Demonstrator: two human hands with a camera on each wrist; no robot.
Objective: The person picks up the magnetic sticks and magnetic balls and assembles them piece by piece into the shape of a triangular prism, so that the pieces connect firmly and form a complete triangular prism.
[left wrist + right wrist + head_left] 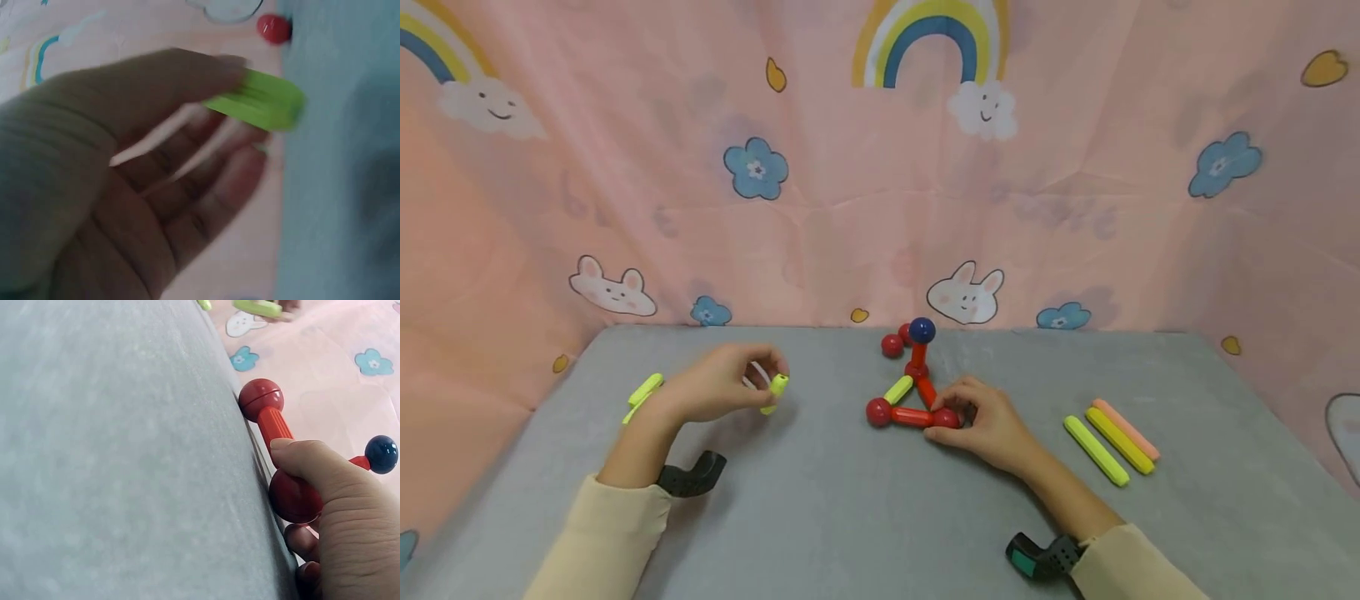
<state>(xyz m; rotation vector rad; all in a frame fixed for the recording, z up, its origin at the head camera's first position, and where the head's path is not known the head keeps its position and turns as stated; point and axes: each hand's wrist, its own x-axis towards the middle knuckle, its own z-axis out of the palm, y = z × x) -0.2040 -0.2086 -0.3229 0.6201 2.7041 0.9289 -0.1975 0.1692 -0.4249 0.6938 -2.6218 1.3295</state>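
Note:
My left hand (737,383) pinches a short yellow-green rod (265,103) between thumb and fingers, held above the table. With thumb and fingers, my right hand (988,421) grips a red ball (294,494) at the near right corner of a triangle built from balls and rods. A red rod (912,417) joins that ball to another red ball (879,412) at the near left. A yellow-green rod (898,389) and a second red rod (927,392) run back to a far red ball (916,370). From there an upright red rod (919,355) carries a dark blue ball (922,330).
Two loose red balls, one nearer (892,346), lie behind the triangle. On the right lie a yellow-green rod (1096,451), a yellow rod (1120,440) and a pink rod (1126,428). Short yellow-green rods (646,389) sit beyond my left wrist. A pink patterned curtain (835,233) borders the grey table (820,517).

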